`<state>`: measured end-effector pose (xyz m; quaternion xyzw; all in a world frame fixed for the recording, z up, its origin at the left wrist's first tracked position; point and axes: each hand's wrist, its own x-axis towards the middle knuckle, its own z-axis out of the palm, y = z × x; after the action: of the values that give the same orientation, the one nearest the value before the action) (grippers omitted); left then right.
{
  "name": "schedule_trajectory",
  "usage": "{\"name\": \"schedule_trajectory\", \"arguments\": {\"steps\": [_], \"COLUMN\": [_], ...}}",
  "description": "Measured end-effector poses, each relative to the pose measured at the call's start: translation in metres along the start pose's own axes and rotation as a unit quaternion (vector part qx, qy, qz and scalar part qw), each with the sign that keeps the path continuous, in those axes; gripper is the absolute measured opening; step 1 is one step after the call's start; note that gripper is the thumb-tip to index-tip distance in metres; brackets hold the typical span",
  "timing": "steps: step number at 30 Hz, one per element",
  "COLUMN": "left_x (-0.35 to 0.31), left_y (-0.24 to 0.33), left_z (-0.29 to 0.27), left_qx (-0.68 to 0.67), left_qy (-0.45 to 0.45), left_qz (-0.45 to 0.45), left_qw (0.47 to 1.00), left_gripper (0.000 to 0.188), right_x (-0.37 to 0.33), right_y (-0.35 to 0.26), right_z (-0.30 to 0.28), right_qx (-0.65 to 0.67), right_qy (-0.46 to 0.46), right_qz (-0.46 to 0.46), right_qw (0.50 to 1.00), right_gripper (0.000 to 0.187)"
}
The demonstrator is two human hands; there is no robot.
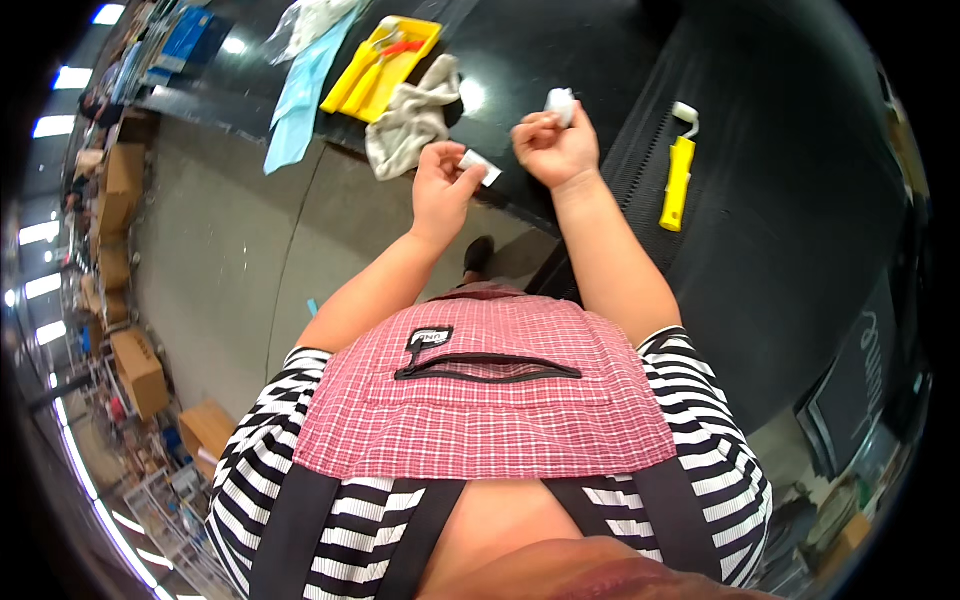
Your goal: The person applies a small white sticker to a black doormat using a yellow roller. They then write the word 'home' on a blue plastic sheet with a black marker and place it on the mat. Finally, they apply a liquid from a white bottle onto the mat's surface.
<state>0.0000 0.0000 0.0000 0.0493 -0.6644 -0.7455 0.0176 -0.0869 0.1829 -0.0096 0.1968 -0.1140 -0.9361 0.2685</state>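
Observation:
My left hand (440, 185) pinches a small white tube-like piece (480, 167) between thumb and fingers, held over the edge of a black glossy table (600, 60). Just right of it, my right hand (555, 145) is closed around a small white wad or cap (561, 102) that sticks out above the fingers. The two hands are a short gap apart. I cannot tell exactly what either white piece is.
On the table lie a beige rag (412, 118), a yellow tray (380, 68) with tools in it, a light blue sheet (305, 85) hanging over the edge, and a yellow-handled mini roller (679, 170) on a ribbed black mat (640, 150). Cardboard boxes (140, 370) stand on the grey floor at left.

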Motion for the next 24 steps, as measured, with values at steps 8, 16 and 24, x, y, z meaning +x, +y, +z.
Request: {"name": "schedule_trajectory", "arguments": {"steps": [8,16,24], "left_x": [0.005,-0.006,-0.026], "left_y": [0.032,0.078,0.077], "left_z": [0.016,0.061,0.137], "left_qx": [-0.039,0.159,0.218], "left_qy": [-0.045,-0.256,-0.408], "left_qz": [-0.026,-0.039,0.0], "left_qw": [0.998,0.953,0.887], "left_gripper": [0.047,0.085,0.084], "right_x": [-0.022,-0.14,-0.229], "right_y": [-0.013,0.017,-0.013], "right_z": [0.016,0.044,0.042], "right_qx": [-0.12,-0.844,-0.833], "right_qy": [0.065,0.077,0.143], "right_qz": [-0.046,-0.216,-0.305], "right_qw": [0.99,0.484,0.438], "right_gripper": [0.056,0.027,0.01]}}
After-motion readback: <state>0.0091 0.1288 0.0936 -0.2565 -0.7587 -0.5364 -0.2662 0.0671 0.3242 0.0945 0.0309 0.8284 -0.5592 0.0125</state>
